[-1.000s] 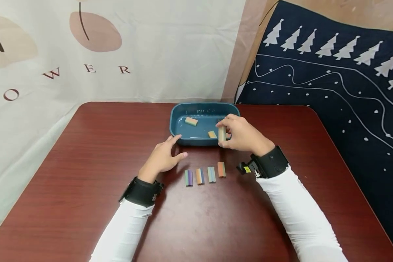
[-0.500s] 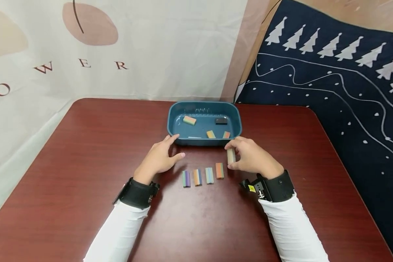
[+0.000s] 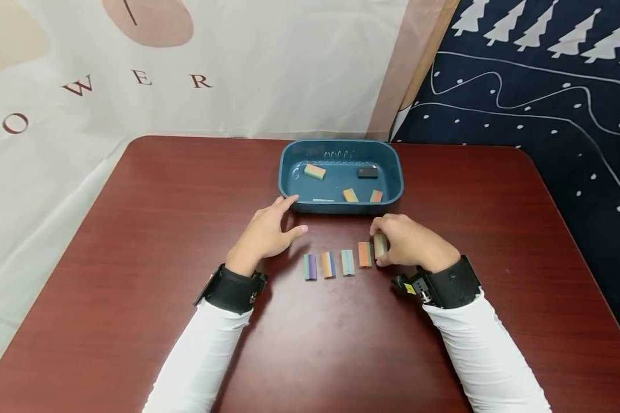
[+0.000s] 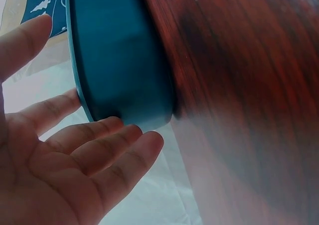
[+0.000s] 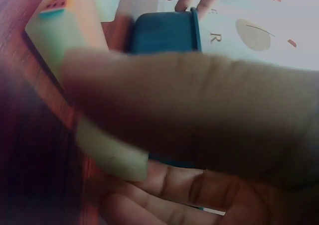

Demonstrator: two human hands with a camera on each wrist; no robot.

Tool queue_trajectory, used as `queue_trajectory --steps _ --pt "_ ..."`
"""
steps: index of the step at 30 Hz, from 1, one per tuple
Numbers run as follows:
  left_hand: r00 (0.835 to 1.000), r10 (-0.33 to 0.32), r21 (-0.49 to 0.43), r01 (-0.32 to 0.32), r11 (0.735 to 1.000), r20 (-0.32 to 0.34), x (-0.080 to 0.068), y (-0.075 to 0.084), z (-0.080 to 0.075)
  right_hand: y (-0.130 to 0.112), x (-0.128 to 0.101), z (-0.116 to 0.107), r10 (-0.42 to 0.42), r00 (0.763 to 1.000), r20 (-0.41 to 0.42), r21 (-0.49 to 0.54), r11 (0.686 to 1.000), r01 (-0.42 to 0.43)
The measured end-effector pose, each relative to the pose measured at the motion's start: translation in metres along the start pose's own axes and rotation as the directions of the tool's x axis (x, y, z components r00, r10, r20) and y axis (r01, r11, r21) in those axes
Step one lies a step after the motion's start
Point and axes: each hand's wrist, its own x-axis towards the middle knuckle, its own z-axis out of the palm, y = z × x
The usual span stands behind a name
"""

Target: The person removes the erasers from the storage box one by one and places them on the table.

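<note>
In the head view, the fingertips of my left hand [image 3: 264, 234] touch the front left corner of a blue tray [image 3: 336, 208]. Its fingers are extended, as the left wrist view also shows. My right hand [image 3: 419, 245] pinches a small pale block [image 3: 379, 245] between thumb and fingers, at the right end of a row on the table. Just left of it lies an orange and green block [image 3: 364, 254]; in the right wrist view, a neighbouring block [image 5: 70, 26] has a watermelon print on its end. The thumb hides part of the pale block there.
Further along the row are a light blue block [image 3: 347, 262], an orange and blue one [image 3: 328, 265] and a green and purple one [image 3: 310, 267]. Inside the tray lie a black block [image 3: 367, 172], a pink and green block [image 3: 315, 171] and other pieces. Cloth hangs behind the table [image 3: 134, 258].
My right hand has brought the pale block out of the tray, down and right to the table, then up beside the orange block. My left hand stays at the tray's corner.
</note>
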Motion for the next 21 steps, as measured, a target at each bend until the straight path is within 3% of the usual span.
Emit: queue_trajectory --steps 12,21 --pt "1.0 -0.021 -0.014 0.021 1.0 0.004 -0.006 0.001 0.001 -0.001 0.002 0.01 0.017 0.999 0.05 0.01 1.0 -0.017" --pt "1.0 0.008 -0.013 -0.008 1.0 -0.013 -0.005 0.003 0.002 -0.001 0.002 0.012 0.022 0.999 0.043 -0.012 1.0 -0.021"
